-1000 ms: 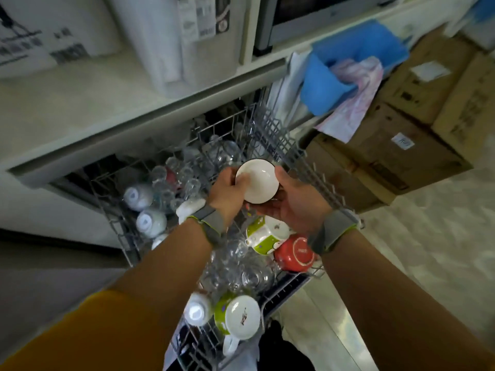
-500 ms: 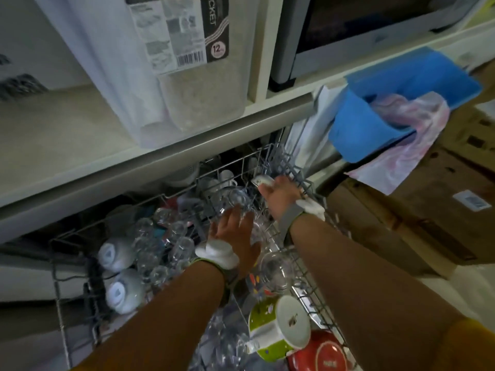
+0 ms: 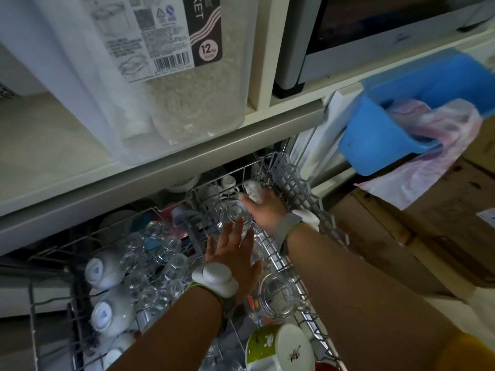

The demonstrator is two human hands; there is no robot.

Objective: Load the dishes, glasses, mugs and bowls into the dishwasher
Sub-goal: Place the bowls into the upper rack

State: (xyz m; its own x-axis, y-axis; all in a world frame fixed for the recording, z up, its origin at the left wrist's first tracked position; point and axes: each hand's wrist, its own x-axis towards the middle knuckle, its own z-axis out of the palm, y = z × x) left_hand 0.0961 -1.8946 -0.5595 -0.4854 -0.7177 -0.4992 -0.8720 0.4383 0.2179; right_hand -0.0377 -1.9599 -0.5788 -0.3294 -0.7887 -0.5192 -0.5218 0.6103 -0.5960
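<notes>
The dishwasher's upper wire rack [image 3: 294, 253] is pulled out under the counter and crowded with upturned clear glasses [image 3: 160, 253]. My right hand [image 3: 267, 210] reaches to the rack's far right corner and grips a small white cup [image 3: 253, 190] against the grey tines there. Nearer to me, my left hand [image 3: 230, 255] lies flat with straight fingers on the glasses in the middle. Two white cups [image 3: 103, 270] lie at the left. A clear glass jar [image 3: 278, 293] and a green-and-white mug [image 3: 281, 349] sit at the near right.
The counter's front edge [image 3: 160, 178] overhangs the back of the rack. On it stand a clear rice container [image 3: 171, 76] and a microwave [image 3: 375, 36]. A blue basin [image 3: 401, 124] with a pink cloth and cardboard boxes [image 3: 415, 236] crowd the right side.
Both hands held the white cup over the rack's middle a second ago. My right hand alone has carried it to the far right corner, and my left hand has let go and flattened onto the glasses.
</notes>
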